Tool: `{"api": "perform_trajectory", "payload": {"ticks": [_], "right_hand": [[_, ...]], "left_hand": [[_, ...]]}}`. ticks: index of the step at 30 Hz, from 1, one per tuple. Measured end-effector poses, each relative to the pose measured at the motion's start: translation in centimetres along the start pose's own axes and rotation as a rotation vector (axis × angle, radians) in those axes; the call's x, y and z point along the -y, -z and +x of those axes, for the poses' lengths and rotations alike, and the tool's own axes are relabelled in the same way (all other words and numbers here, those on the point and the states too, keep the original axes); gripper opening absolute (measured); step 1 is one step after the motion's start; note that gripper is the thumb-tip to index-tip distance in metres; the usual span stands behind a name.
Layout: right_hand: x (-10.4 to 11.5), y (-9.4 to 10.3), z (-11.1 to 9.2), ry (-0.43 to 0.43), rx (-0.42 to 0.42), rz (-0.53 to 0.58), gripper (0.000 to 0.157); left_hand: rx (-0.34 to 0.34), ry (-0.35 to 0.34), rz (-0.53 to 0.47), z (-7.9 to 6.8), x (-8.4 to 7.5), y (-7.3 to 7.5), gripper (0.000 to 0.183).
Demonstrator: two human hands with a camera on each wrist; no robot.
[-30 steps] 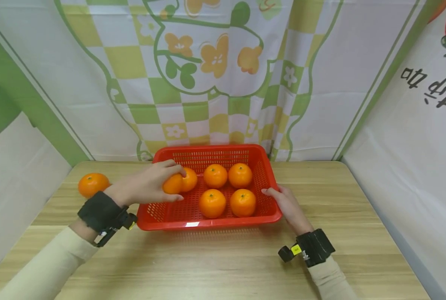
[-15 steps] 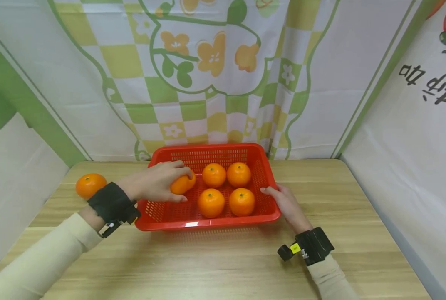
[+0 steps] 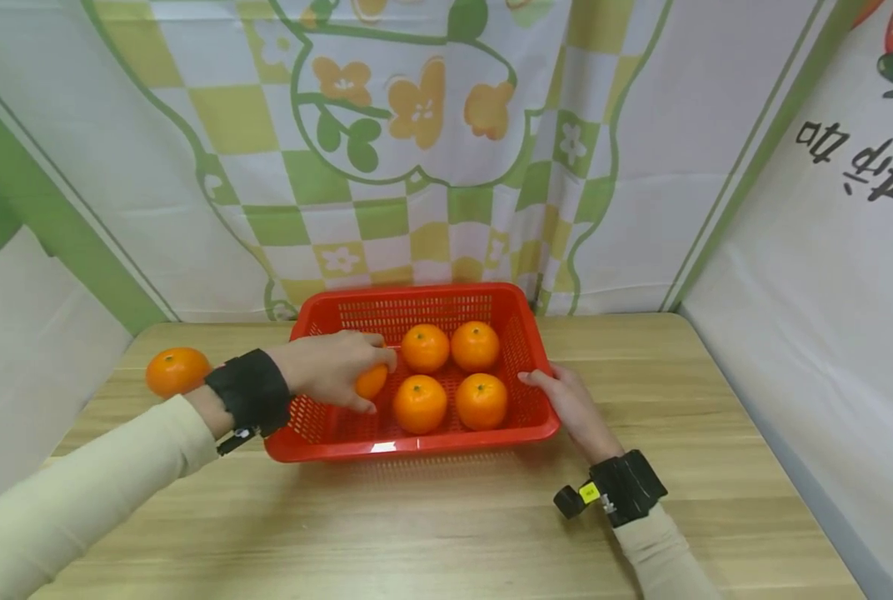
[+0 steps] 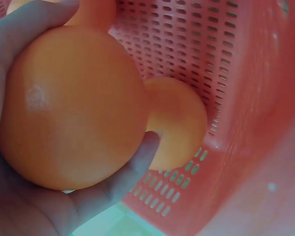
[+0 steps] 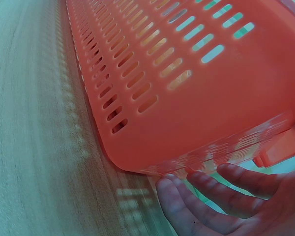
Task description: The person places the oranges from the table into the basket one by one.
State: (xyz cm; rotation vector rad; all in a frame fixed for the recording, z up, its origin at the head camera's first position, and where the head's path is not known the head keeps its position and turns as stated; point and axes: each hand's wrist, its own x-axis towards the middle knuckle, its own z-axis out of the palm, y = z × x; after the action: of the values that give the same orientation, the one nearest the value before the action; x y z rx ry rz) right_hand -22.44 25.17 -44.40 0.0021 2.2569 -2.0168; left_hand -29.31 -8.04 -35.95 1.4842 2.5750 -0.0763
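Observation:
My left hand (image 3: 345, 367) reaches into the red plastic basket (image 3: 397, 446) from the left and grips an orange (image 4: 73, 108), its fingers and thumb curled round the fruit. Another orange (image 4: 179, 123) lies behind it on the basket floor in the left wrist view. Several oranges stand in two rows to the right of this hand, among them a front one (image 3: 420, 404) and a back one (image 3: 475, 347). My right hand (image 3: 570, 408) holds the basket's right end, thumb over the rim. In the right wrist view its fingers (image 5: 231, 191) lie along the outer wall.
One loose orange (image 3: 178, 372) sits on the wooden table (image 3: 431, 525) left of the basket, near my left forearm. A patterned curtain (image 3: 416, 167) hangs close behind the basket. White printed panels (image 3: 814, 275) close off both sides.
My left hand has moved a little right, deeper into the basket with its orange, and now covers most of the orange behind it. My right hand keeps its hold on the basket.

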Motion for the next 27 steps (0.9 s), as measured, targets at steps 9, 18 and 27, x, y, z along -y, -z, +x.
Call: {"api": "perform_trajectory", "payload": {"ticks": [9, 18, 27], "right_hand": [[0.0, 0.1, 0.0, 0.004, 0.003, 0.006, 0.044], [0.1, 0.1, -0.1, 0.008, 0.008, 0.004, 0.043], [0.1, 0.1, -0.1, -0.001, 0.002, 0.008, 0.041]], "left_hand": [[0.147, 0.02, 0.004, 1.0, -0.6, -0.4, 0.056], [0.201, 0.026, 0.037, 1.9, -1.0, -0.9, 0.056], [0.227, 0.026, 0.007, 2.0, -0.9, -1.7, 0.064]]}}
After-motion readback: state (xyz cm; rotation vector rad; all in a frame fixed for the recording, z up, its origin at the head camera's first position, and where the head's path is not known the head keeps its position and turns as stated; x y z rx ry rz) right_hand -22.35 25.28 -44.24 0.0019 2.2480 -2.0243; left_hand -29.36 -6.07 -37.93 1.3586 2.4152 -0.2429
